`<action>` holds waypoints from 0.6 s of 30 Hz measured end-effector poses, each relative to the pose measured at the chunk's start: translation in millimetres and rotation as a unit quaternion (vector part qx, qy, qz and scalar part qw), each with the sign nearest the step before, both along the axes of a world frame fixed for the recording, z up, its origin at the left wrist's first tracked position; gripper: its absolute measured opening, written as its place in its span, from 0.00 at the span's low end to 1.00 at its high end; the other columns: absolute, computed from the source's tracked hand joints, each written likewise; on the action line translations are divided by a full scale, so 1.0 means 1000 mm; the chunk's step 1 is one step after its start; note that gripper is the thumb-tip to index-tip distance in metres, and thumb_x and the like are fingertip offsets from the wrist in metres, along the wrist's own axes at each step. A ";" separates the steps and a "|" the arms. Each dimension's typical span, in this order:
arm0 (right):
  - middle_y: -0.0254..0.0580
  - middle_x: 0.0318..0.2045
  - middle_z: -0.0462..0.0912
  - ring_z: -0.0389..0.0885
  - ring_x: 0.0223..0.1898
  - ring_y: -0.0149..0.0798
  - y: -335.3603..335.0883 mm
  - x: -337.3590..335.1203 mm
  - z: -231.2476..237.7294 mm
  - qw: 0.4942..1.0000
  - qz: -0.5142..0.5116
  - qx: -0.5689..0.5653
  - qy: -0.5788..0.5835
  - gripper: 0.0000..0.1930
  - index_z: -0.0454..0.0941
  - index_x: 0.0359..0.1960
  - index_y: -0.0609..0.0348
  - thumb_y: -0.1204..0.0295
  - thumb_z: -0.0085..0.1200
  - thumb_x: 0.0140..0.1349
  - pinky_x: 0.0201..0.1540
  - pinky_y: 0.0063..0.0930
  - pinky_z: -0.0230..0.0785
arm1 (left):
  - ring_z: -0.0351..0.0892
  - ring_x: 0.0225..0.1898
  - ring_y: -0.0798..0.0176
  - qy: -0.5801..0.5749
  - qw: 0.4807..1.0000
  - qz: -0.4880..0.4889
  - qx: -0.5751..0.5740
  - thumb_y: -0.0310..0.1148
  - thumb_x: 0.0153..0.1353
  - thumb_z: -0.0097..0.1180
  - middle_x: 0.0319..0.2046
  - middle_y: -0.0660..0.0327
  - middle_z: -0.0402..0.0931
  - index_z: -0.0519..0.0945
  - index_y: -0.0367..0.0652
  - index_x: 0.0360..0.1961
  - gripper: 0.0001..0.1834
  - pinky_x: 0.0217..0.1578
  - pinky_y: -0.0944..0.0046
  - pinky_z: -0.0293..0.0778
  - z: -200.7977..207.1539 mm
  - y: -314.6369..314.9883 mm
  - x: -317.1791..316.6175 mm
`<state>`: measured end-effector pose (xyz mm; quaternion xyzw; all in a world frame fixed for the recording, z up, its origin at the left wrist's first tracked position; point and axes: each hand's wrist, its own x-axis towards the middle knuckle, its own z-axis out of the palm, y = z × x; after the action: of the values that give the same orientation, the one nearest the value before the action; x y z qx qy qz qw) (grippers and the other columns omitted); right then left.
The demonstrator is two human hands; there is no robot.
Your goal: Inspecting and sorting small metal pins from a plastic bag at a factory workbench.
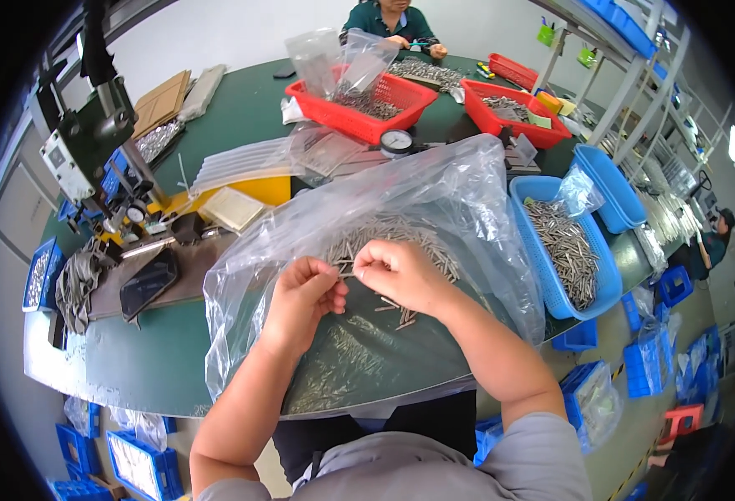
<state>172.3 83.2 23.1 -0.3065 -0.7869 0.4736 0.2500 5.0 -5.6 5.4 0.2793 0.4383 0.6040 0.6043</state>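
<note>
A clear plastic bag (467,192) lies spread over the green table in front of me, with a heap of thin metal pins (417,238) on it. Over the near side of the heap, my left hand (305,302) is closed in a pinch, its other fingers curled. My right hand (402,274) pinches from the other side, thumb and forefinger together. A short metal pin (346,272) seems to span the small gap between both sets of fingertips. A few loose pins (402,316) lie just below my right hand.
To the right stands a blue basket (609,288) of metal pins, beside another blue basket (598,159). Red baskets (367,129) with small metal parts stand farther back. A dial gauge (396,144) sits beyond the bag. At left are a phone (150,282) and a bench press (104,125). A co-worker (392,25) sits opposite.
</note>
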 end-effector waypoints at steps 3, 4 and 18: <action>0.31 0.20 0.76 0.70 0.23 0.21 -0.002 -0.005 0.006 1.000 0.012 0.018 -0.015 0.07 0.77 0.31 0.62 0.71 0.55 0.56 0.26 0.21 0.64 | 0.75 0.25 0.65 -0.012 1.000 0.016 0.000 0.27 0.60 0.52 0.26 0.57 0.76 0.71 0.39 0.33 0.04 0.27 0.67 0.73 0.001 -0.003 -0.005; 0.32 0.21 0.77 0.71 0.23 0.22 -0.003 -0.006 0.009 1.000 0.018 0.015 -0.014 0.07 0.77 0.32 0.62 0.71 0.55 0.56 0.27 0.21 0.65 | 0.75 0.25 0.65 -0.008 1.000 0.008 0.004 0.27 0.60 0.52 0.26 0.57 0.76 0.71 0.39 0.33 0.04 0.27 0.67 0.73 0.002 -0.004 -0.006; 0.40 0.25 0.84 0.82 0.26 0.33 0.034 -0.042 -0.045 0.981 0.091 0.066 0.156 0.07 0.81 0.27 0.62 0.72 0.59 0.45 0.30 0.31 0.71 | 0.72 0.30 0.69 -0.039 0.997 -0.063 0.036 0.36 0.61 0.53 0.30 0.62 0.73 0.72 0.41 0.42 0.12 0.29 0.72 0.70 -0.019 0.011 -0.022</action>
<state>129.8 117.4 -21.4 -0.1391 -0.7923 0.4836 0.3449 -16.6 5.4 -13.3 0.3037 0.3741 0.5905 0.6474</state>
